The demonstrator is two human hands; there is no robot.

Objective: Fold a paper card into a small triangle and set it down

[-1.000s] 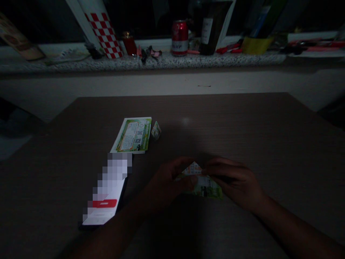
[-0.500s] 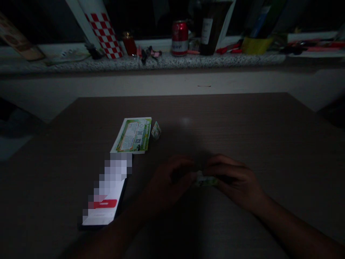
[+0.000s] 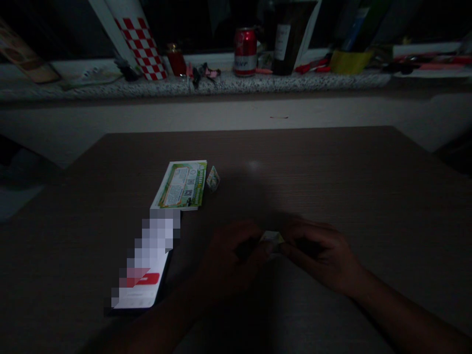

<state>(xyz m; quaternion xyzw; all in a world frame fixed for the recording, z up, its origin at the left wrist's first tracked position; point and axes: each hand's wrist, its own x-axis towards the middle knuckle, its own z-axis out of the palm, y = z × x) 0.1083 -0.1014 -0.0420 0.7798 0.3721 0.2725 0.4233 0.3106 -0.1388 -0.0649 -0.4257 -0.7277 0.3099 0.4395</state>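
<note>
Between the fingertips of both hands is a small folded piece of paper (image 3: 272, 237), pale with some green and yellow. My left hand (image 3: 236, 255) pinches it from the left, thumb in front. My right hand (image 3: 324, 248) pinches its right end between thumb and fingers. Fingers cover much of the paper, and dim light hides its exact shape. Farther off stands or lies a small folded paper piece (image 3: 213, 179), diamond-shaped as seen from here. Beside it lies a stack of printed green-and-white paper sheets (image 3: 180, 186).
A phone (image 3: 147, 280) with a lit, partly blurred screen lies left of my left forearm on the dark wooden table (image 3: 313, 167). Along the stone windowsill (image 3: 221, 83) stand a red can (image 3: 245, 51), a checkered tube (image 3: 143, 46), a dark tube (image 3: 285, 44) and a yellow container (image 3: 350, 62).
The paper between my hands has turned, now showing a pale upper face and looking shorter. My hands have come closer together, with my right fingers lower. The phone and sheets stay put.
</note>
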